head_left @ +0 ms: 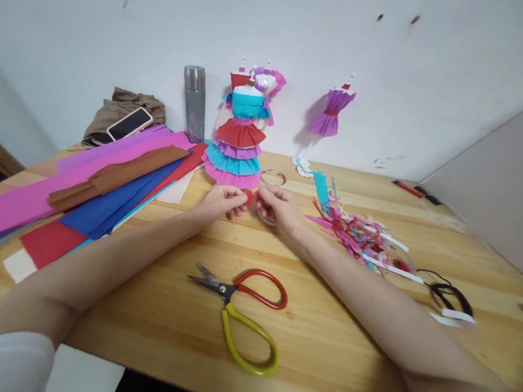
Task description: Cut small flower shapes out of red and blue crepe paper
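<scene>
Head view: small red paper piece (250,198) pinched between left hand (226,203) and right hand (279,209), 12 o'clock from open red-and-yellow-handled metal scissors (226,293); uneven pull by 1 hand could tear it

No lettering, label, brand, number or sign can be read on anything here.

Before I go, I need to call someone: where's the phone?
In the head view, the phone lies at far left, on the brown cloth, left of the flask.
</scene>
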The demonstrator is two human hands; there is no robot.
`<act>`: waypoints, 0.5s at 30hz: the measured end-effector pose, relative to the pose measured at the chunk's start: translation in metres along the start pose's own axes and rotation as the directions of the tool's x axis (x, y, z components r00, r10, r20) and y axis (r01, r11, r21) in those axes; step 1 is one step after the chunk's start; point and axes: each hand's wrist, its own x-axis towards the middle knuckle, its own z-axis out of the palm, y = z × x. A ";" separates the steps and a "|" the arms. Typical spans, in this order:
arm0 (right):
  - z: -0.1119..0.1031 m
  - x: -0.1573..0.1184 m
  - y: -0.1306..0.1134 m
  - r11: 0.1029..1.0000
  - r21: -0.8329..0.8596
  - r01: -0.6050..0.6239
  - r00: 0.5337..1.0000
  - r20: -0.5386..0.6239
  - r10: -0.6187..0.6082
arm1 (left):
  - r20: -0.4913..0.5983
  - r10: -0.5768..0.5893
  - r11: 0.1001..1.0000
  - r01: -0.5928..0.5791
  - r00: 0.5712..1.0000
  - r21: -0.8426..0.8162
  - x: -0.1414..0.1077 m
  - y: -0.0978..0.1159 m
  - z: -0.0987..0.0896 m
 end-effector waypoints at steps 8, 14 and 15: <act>0.001 -0.001 -0.004 0.974 -0.198 0.108 0.989 0.119 -0.085 | 0.003 0.035 0.998 -0.035 0.999 0.055 0.000 0.000 0.001; 0.000 0.002 -0.001 0.918 -0.357 0.174 0.982 0.136 -0.134 | 0.017 0.046 0.998 -0.046 0.999 0.043 0.000 -0.002 0.001; -0.001 0.002 -0.001 0.902 -0.387 0.191 0.980 0.132 -0.151 | 0.003 0.041 0.999 -0.041 0.999 0.032 0.000 -0.003 0.001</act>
